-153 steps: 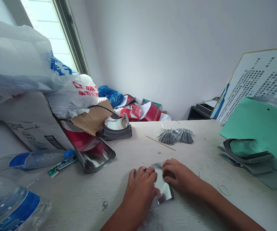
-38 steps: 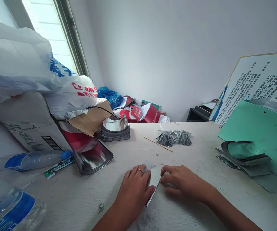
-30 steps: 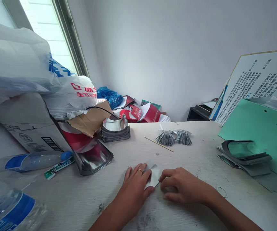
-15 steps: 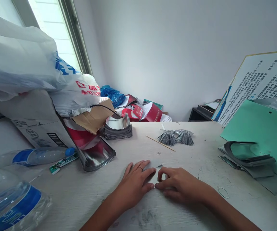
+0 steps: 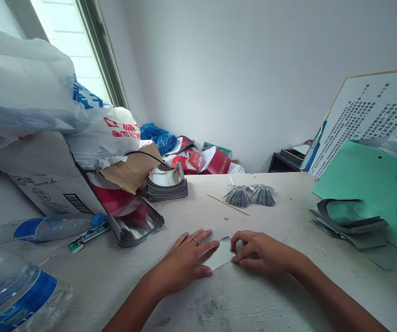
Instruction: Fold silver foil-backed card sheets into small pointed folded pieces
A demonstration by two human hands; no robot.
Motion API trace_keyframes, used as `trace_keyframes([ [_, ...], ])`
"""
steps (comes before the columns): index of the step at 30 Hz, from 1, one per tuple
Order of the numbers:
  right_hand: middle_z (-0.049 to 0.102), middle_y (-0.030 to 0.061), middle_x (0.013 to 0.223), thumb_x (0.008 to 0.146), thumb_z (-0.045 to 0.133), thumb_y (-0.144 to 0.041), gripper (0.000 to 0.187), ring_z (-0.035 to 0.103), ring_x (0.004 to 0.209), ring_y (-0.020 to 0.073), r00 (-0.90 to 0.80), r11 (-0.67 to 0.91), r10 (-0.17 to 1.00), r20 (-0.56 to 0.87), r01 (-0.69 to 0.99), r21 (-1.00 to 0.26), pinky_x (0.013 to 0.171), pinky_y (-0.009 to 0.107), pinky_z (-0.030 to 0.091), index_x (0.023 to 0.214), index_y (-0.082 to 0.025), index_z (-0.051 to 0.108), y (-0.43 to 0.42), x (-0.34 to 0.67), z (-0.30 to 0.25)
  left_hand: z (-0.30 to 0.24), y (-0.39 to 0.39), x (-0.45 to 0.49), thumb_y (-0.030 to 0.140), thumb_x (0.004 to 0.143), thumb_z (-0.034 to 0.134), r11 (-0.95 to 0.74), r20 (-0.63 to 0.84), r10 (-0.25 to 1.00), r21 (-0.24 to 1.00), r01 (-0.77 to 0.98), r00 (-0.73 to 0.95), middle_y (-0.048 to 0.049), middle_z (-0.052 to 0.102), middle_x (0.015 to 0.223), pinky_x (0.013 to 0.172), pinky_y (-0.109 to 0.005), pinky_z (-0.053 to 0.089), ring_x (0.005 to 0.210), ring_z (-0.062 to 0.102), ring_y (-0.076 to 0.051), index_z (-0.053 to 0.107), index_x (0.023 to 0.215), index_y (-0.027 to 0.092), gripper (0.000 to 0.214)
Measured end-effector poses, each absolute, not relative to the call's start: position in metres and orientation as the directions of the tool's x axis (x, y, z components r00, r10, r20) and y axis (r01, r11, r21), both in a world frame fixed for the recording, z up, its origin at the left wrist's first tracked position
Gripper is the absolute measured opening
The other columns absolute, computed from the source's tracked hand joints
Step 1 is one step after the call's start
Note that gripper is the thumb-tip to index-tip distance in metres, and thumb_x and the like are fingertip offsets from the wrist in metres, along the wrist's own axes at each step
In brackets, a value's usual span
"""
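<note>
My left hand [image 5: 188, 263] lies on the white table with its fingers spread, a ring on one finger. Its thumb and forefinger rest at the left part of a thin pale sheet [image 5: 223, 254]. At the sheet's right edge, my right hand [image 5: 259, 252] is curled in a pinch; the fingertips partly hide what lies between them. Beyond the hands are two fan-shaped bundles of thin metal pieces, a left bundle [image 5: 237, 197] and a right bundle [image 5: 263, 195]. A thin wooden stick [image 5: 228, 204] lies just left of them.
At left are a curved shiny metal sheet [image 5: 139, 223], a stack of curved sheets [image 5: 167, 186], a lying bottle [image 5: 56, 227], a large bottle [image 5: 19, 295], a cardboard box [image 5: 46, 170] and plastic bags [image 5: 105, 131]. At right, bent grey sheets [image 5: 350, 223] lean near a green folder [image 5: 367, 180].
My hands have moved apart, the left one leftward and the right one slightly right. More of the pale sheet now shows between them. The view has shifted slightly.
</note>
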State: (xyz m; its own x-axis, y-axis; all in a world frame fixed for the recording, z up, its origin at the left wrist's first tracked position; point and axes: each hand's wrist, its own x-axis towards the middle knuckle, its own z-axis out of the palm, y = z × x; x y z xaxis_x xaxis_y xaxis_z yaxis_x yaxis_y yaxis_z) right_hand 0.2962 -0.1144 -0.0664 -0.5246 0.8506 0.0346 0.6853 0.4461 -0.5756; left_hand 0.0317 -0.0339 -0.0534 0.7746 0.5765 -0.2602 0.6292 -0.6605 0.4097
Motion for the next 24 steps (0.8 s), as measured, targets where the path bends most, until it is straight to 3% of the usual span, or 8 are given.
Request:
trace_keyframes([
  [6,0.060,0.0003,0.125,0.090,0.061,-0.025,0.023,0.063,0.096,0.0162,-0.514,0.420,0.857,0.018,0.679,-0.602,0.086,0.028,0.048,0.107,-0.030,0.076,-0.112,0.299,-0.067,-0.044,-0.030,0.028,0.029,0.090,0.055,-0.666,-0.348,0.516,0.411,0.623,0.782,0.0054,0.010,0.164,0.122,-0.053,0.004,0.152,0.005,-0.023,0.033,0.149,0.043,0.064],
  [16,0.061,0.0005,0.124,0.090,0.061,-0.025,0.023,0.063,0.097,0.0172,-0.507,0.409,0.862,0.029,0.659,-0.631,0.087,0.030,0.049,0.106,-0.029,0.077,-0.112,0.298,-0.066,-0.041,-0.022,0.022,0.019,0.077,0.066,-0.604,-0.321,0.516,0.521,0.603,0.794,0.0029,0.020,0.162,0.123,-0.050,0.007,0.152,0.013,-0.023,0.046,0.143,0.041,0.072],
  [24,0.063,0.0009,0.119,0.089,0.061,-0.022,0.019,0.064,0.094,0.0164,-0.467,0.375,0.884,0.033,0.663,-0.648,0.084,0.028,0.048,0.098,-0.026,0.077,-0.110,0.299,-0.066,-0.039,-0.019,0.018,0.023,0.073,0.071,-0.583,-0.297,0.513,0.568,0.581,0.805,0.0001,0.024,0.161,0.122,-0.052,0.009,0.151,0.017,-0.026,0.049,0.142,0.037,0.074],
])
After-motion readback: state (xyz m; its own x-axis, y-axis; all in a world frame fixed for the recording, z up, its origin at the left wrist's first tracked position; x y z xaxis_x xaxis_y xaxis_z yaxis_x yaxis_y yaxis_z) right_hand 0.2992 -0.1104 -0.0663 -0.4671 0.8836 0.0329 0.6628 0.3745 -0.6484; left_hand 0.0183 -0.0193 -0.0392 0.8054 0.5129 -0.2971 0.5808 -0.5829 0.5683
